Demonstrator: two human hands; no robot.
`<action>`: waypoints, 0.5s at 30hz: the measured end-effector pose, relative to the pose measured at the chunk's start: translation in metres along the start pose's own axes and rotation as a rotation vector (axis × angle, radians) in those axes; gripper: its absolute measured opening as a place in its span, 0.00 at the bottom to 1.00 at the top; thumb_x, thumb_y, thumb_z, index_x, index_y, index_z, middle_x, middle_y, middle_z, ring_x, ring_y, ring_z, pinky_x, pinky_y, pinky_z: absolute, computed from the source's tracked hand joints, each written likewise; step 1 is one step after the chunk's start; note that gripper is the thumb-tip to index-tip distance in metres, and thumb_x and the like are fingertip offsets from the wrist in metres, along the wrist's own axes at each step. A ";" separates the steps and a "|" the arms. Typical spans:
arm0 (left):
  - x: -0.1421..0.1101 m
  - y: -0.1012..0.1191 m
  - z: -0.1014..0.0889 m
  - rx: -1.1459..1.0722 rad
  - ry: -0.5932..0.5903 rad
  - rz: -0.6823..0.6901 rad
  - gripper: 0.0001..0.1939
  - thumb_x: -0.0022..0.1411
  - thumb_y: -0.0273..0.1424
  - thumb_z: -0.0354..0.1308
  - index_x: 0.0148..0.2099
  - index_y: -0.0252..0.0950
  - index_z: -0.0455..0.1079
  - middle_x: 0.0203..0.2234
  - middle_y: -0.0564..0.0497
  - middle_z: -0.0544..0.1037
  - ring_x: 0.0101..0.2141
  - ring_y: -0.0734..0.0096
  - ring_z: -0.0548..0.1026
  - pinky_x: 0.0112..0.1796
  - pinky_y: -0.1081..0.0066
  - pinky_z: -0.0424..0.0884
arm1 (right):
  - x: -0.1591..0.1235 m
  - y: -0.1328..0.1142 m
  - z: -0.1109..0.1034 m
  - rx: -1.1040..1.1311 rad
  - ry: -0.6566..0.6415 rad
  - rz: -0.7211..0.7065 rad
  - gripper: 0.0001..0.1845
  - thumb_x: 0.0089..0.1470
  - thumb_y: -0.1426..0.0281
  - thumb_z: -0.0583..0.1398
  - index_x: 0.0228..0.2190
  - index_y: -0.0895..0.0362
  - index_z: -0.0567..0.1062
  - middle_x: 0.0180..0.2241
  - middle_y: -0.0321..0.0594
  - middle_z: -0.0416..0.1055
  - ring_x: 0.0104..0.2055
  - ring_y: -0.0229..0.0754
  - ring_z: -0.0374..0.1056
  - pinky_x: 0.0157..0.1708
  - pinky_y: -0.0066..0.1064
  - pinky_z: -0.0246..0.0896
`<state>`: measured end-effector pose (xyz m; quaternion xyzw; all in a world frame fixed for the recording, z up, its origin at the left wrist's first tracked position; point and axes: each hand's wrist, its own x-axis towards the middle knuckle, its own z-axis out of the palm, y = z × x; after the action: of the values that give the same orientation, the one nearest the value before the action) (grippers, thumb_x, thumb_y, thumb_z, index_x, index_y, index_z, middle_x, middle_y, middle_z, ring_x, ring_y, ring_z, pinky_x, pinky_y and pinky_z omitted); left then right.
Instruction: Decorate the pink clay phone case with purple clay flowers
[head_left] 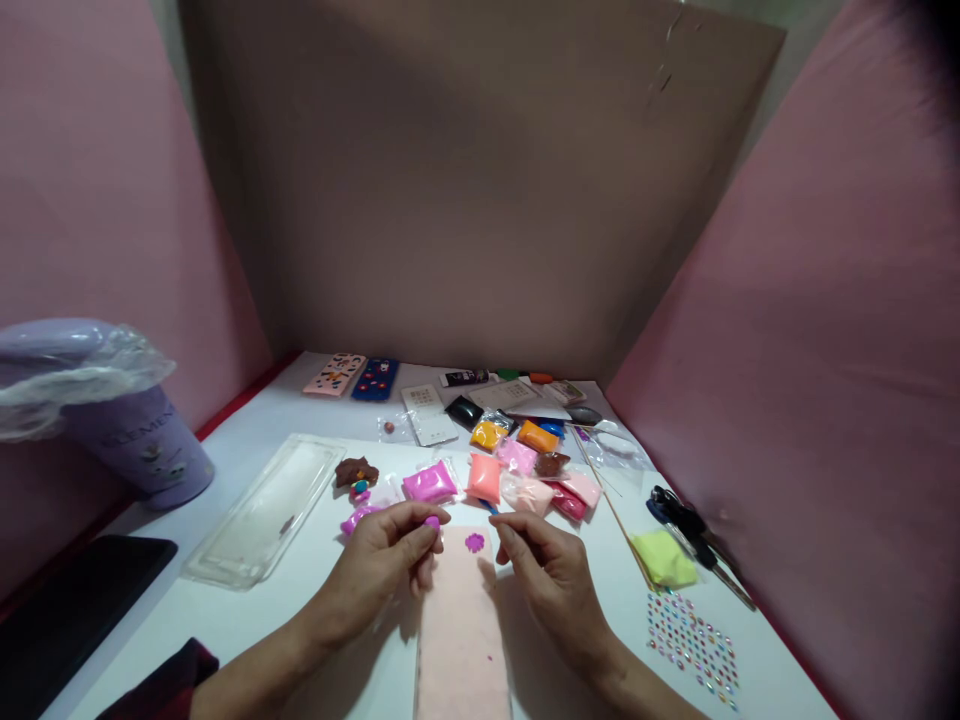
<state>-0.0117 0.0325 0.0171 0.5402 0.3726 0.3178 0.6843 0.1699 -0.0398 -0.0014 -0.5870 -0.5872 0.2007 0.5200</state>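
Note:
My left hand [394, 550] is closed in a pinch on a small lump of magenta clay [432, 523]. Below both hands lies a long, flat pale-pink slab [459, 640] with a magenta flower shape [475, 542] near its far end and a tiny magenta speck lower down. My right hand [551, 570] is at the slab's right edge, its thumb and fingers drawn together. A small blue tip [487, 507] shows beside those fingertips; whether they hold it I cannot tell. Just beyond the hands are packets of magenta clay [431, 482] and coral clay [484, 478].
A clear plastic tray [262, 510], brown clay [356, 472] and a lilac bucket [142, 440] are on the left, with a black flat device [82, 610] nearer. To the right lie a thin stick [611, 505], a yellow packet [664, 557], scissors [705, 545] and stick-on gems [694, 640].

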 end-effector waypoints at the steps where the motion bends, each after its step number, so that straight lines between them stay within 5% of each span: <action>1: 0.000 0.000 0.000 0.013 0.005 -0.003 0.14 0.56 0.38 0.59 0.37 0.31 0.69 0.17 0.57 0.68 0.17 0.80 0.64 0.20 0.77 0.59 | 0.000 0.000 0.000 -0.003 -0.004 -0.007 0.09 0.58 0.70 0.55 0.35 0.56 0.76 0.23 0.36 0.72 0.25 0.38 0.68 0.26 0.27 0.62; 7: -0.001 0.001 -0.002 0.077 -0.017 0.017 0.14 0.59 0.39 0.56 0.38 0.32 0.69 0.14 0.61 0.62 0.16 0.84 0.57 0.22 0.77 0.58 | -0.001 -0.003 0.001 -0.035 -0.044 -0.101 0.09 0.57 0.73 0.56 0.36 0.56 0.77 0.25 0.38 0.74 0.25 0.39 0.68 0.26 0.28 0.62; 15: 0.001 0.000 0.000 0.016 -0.056 0.095 0.14 0.59 0.40 0.55 0.40 0.34 0.64 0.22 0.55 0.72 0.14 0.83 0.62 0.17 0.79 0.56 | -0.002 -0.005 0.001 -0.051 -0.095 -0.183 0.10 0.56 0.74 0.56 0.38 0.56 0.76 0.28 0.40 0.76 0.29 0.41 0.71 0.29 0.30 0.65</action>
<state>-0.0111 0.0329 0.0170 0.5713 0.3298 0.3317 0.6743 0.1663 -0.0429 0.0021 -0.5338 -0.6671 0.1650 0.4928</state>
